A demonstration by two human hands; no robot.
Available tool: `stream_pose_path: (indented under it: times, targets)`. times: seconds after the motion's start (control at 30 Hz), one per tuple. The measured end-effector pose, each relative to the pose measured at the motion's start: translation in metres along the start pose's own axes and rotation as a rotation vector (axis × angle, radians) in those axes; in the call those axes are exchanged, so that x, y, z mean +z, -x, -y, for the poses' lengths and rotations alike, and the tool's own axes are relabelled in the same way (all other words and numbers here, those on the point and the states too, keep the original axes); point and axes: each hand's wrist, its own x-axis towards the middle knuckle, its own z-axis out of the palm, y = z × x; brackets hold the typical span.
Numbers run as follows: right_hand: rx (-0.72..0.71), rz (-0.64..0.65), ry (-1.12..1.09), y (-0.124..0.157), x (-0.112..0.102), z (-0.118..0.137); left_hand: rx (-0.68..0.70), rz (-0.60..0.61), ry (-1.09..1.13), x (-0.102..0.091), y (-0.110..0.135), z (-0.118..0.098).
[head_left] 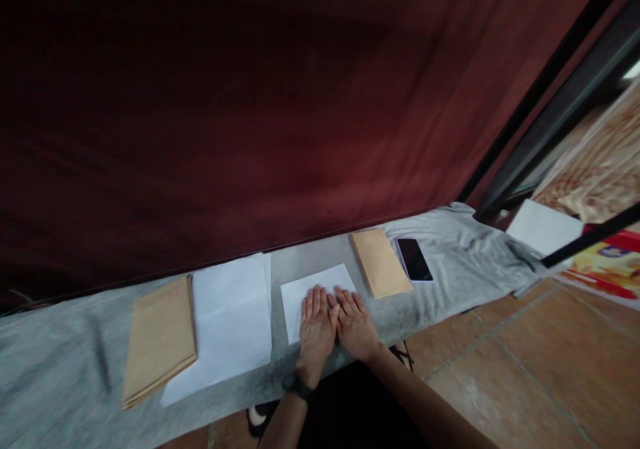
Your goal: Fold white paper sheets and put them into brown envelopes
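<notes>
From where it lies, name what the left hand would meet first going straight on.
Beyond the paper beneath it, the left hand would likely meet the red curtain, though depth is unclear.

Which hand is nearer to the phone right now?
Right. The right hand lies flat on a white sheet, with a brown packet between it and the phone; the left hand lies beside it, farther off.

The white sheet (pixel 296 302) is matt paper, the phone (pixel 415 260) glossy, the cover (pixel 460 259) cloth.
</notes>
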Motion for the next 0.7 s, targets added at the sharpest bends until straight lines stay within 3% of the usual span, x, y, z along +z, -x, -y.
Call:
stream_pose_path:
  times: [0.1,0.27,0.43,0.57,0.7]
  targets:
    - [0.024,-0.023,-0.021,-0.001,0.001,0.002,-0.023,0.005,-0.067,0.006,-0.009,0.015]
    - [0.040,-0.065,-0.041,0.000,0.001,0.004,-0.131,-0.029,-0.157,0.000,-0.015,0.042]
    - [0.057,-0.077,-0.060,-0.002,-0.001,0.002,-0.181,-0.092,-0.181,-0.002,-0.014,0.054]
    - [0.074,-0.051,-0.132,-0.027,0.000,0.009,-0.168,-0.089,-0.190,-0.004,-0.012,0.052]
    - [-0.004,-0.009,-0.170,-0.061,0.009,0.021,-0.153,-0.065,-0.183,-0.006,-0.011,0.051]
